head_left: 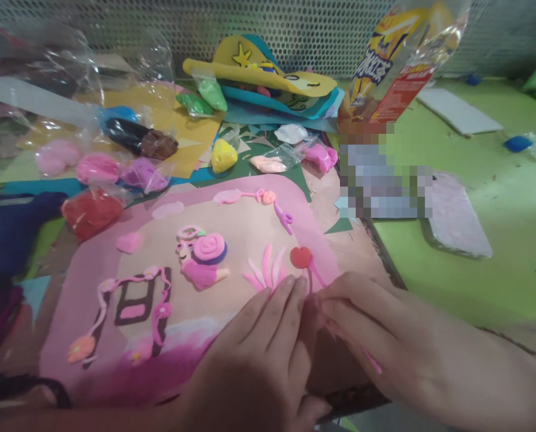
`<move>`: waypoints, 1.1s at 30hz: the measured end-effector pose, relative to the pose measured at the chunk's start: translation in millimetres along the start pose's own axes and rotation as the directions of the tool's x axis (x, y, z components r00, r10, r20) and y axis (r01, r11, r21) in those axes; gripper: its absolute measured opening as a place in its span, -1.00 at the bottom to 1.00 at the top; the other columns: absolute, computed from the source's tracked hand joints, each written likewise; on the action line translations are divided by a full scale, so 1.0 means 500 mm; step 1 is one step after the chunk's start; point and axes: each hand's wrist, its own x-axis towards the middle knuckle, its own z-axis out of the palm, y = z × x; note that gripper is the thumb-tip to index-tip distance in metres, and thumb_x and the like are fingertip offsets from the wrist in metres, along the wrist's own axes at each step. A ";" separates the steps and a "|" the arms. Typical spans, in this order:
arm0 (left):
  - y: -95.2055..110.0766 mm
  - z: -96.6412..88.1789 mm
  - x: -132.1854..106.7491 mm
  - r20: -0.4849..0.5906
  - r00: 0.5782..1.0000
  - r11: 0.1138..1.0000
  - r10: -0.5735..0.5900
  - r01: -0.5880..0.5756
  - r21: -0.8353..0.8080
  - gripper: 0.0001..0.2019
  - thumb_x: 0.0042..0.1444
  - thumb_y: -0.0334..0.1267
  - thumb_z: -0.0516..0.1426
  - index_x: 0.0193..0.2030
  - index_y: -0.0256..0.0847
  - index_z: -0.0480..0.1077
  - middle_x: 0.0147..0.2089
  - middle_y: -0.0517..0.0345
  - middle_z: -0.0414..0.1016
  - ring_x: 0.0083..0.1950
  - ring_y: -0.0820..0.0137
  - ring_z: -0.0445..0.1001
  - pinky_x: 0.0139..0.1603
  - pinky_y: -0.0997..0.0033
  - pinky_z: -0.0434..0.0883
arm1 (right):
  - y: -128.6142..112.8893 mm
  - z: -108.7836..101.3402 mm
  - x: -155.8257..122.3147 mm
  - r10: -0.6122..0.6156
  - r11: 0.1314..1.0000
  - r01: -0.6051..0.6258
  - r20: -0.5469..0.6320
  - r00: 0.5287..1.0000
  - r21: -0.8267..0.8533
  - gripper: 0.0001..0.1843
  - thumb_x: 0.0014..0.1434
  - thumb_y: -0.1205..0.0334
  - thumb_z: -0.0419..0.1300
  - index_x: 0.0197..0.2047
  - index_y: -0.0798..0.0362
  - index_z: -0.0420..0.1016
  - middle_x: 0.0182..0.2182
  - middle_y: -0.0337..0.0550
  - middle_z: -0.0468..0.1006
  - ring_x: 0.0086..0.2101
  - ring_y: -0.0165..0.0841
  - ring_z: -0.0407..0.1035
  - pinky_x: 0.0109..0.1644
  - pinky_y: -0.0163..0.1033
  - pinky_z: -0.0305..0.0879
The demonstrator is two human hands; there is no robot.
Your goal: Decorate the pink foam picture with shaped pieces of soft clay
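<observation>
A pink-bordered clay picture board (88, 300) lies in front of me, with a pink snail figure (202, 258), a red clay heart (301, 257) on a thin stem and pink petal strips (263, 273) stuck on it. My left hand (259, 348) rests flat on the board's lower right, fingers stretched toward the petals. My right hand (367, 324) lies beside it, its fingers pressed together on a thin pink clay strip (373, 362) just below the heart.
Bagged clay lumps lie behind the board: red (90, 211), pink (98, 168), yellow (223, 156), brown (159, 144). Foam sheets and a yellow foam hat (254, 69) are stacked at the back. A snack bag (398, 60) stands upright at right, beside a phone (457, 219) on the green table.
</observation>
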 end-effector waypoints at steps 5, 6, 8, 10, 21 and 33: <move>-0.002 -0.001 0.003 0.009 1.000 1.000 -0.010 0.010 -0.003 -0.37 0.03 0.10 0.13 0.12 -0.35 0.34 0.24 -0.10 0.30 0.29 0.17 0.20 0.28 0.26 0.09 | -0.004 -0.004 0.002 0.030 0.999 -0.029 0.008 1.000 -0.028 -0.80 0.16 0.49 0.01 -0.35 0.14 0.44 -0.40 -0.11 0.38 -0.40 -0.31 0.19 -0.40 -0.18 0.23; -0.002 -0.001 0.004 0.012 1.000 1.000 -0.011 0.011 -0.004 -0.36 0.03 0.10 0.13 0.13 -0.36 0.33 0.24 -0.11 0.30 0.29 0.17 0.20 0.28 0.25 0.09 | -0.004 -0.003 0.003 0.006 0.998 -0.005 0.010 1.000 -0.062 -0.81 0.15 0.48 0.02 -0.35 0.15 0.44 -0.40 -0.09 0.39 -0.40 -0.30 0.20 -0.40 -0.18 0.22; -0.001 -0.002 0.005 0.005 1.000 1.000 -0.009 0.009 -0.002 -0.34 0.02 0.11 0.13 0.13 -0.37 0.33 0.23 -0.12 0.32 0.29 0.15 0.20 0.28 0.24 0.10 | -0.002 -0.001 0.004 -0.031 0.994 0.031 0.004 1.000 -0.106 -0.81 0.16 0.48 0.03 -0.34 0.17 0.46 -0.40 -0.06 0.40 -0.39 -0.28 0.22 -0.42 -0.17 0.22; -0.001 -0.002 0.006 -0.003 1.000 1.000 -0.015 0.015 0.005 -0.33 0.01 0.12 0.14 0.12 -0.39 0.33 0.21 -0.14 0.33 0.29 0.13 0.19 0.26 0.23 0.11 | -0.001 -0.001 0.004 -0.013 0.998 0.011 -0.025 1.000 -0.070 -0.77 0.18 0.49 -0.01 -0.30 0.19 0.48 -0.39 -0.04 0.42 -0.38 -0.28 0.25 -0.43 -0.18 0.24; 0.000 0.002 0.000 -0.003 0.999 0.999 -0.034 0.034 0.009 -0.33 0.07 0.10 0.09 0.17 -0.41 0.28 0.21 -0.17 0.33 0.29 0.11 0.20 0.27 0.22 0.12 | 0.010 -0.021 0.001 0.210 0.944 -0.146 -0.197 0.958 0.295 -0.78 0.20 0.47 -0.05 -0.21 0.14 0.39 -0.28 -0.03 0.47 -0.22 -0.37 0.38 -0.23 -0.37 0.45; -0.004 0.004 0.003 -0.035 0.999 1.000 0.017 -0.017 -0.005 -0.44 0.21 -0.02 -0.03 0.17 -0.45 0.30 0.22 -0.16 0.30 0.26 0.11 0.25 0.27 0.20 0.12 | 0.029 -0.012 0.022 0.211 0.922 -0.138 -0.171 0.962 0.361 -0.79 0.22 0.47 -0.06 -0.15 0.18 0.35 -0.26 -0.05 0.47 -0.13 -0.36 0.34 -0.06 -0.33 0.38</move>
